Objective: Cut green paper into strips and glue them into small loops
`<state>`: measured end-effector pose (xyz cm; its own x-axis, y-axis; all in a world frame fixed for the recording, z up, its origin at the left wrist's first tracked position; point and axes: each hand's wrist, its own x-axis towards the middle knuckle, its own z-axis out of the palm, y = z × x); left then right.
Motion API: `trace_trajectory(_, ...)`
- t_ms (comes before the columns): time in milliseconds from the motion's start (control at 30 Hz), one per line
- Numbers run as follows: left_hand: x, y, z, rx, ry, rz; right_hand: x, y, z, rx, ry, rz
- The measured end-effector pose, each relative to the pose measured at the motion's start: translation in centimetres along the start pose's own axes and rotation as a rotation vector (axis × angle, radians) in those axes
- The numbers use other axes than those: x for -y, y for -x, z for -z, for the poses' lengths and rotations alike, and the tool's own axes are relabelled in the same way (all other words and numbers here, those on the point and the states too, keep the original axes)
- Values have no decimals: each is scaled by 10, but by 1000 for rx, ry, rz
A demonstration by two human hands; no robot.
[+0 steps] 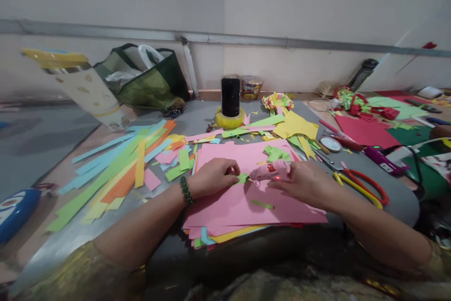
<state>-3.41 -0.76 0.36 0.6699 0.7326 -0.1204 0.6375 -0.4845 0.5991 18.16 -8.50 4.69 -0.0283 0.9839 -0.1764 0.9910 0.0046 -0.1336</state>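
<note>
My right hand (303, 183) is wrapped round a pink glue gun (271, 171), its nozzle pointing left. The tip is at a small green paper piece (243, 178) on a stack of pink sheets (225, 214). My left hand (216, 176) rests on the stack's left part, its fingertips pinched at that green piece. Behind the gun lies a crumpled green paper shape (276, 153). A thin green strip (262, 204) lies on the pink sheet nearer to me.
Coloured paper strips (116, 174) spread over the left side. A phone (230, 96) stands on a yellow tape roll (229, 119) at the back. Scissors (362, 188) and a purple device (385, 160) lie right. A tall cup (88, 92) stands back left.
</note>
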Motion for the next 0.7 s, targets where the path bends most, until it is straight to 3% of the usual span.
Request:
trace_trajectory(267,0,1,0,-4,-10,3,3,-4,5,53,60,-66)
trace_trajectory(700,0,1,-1,-24,0,9,-12,1,1,-28,-95,65)
